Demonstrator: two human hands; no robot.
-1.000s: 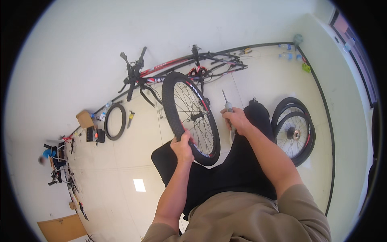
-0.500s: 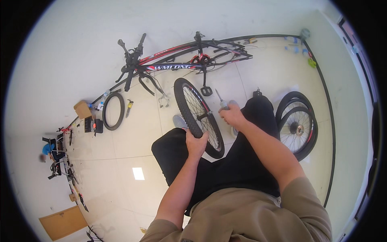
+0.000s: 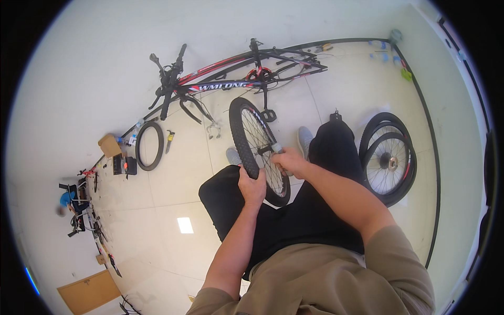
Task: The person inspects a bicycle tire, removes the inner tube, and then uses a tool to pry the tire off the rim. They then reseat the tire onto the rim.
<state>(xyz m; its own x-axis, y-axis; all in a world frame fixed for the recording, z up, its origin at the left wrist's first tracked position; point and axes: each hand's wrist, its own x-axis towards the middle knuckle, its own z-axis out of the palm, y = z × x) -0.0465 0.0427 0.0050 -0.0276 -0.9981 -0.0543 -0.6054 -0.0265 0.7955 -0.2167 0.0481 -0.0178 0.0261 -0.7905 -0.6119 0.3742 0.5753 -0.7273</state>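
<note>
A bicycle wheel (image 3: pixel 239 128) with a black knobby tyre stands tilted on the floor between my legs. My left hand (image 3: pixel 252 186) is closed round the near left part of its tyre. A screwdriver (image 3: pixel 277 147) with a grey handle is gripped in my right hand (image 3: pixel 292 161), right beside the rim and spokes. Its shaft cannot be made out against the wheel, so I cannot tell whether the tip touches it.
Ahead, a black and red bicycle frame (image 3: pixel 226 85) leans along the wall. Two more wheels (image 3: pixel 391 157) lie stacked on the right. To the left are a loose tyre (image 3: pixel 149 146), a yellow-handled tool (image 3: pixel 169 140) and an open cardboard box (image 3: pixel 108 144). A person (image 3: pixel 67 199) is at the far left.
My right hand has brought the screwdriver left and down from open space to the wheel's rim. The left hand keeps its hold on the tyre, slightly shifted.
</note>
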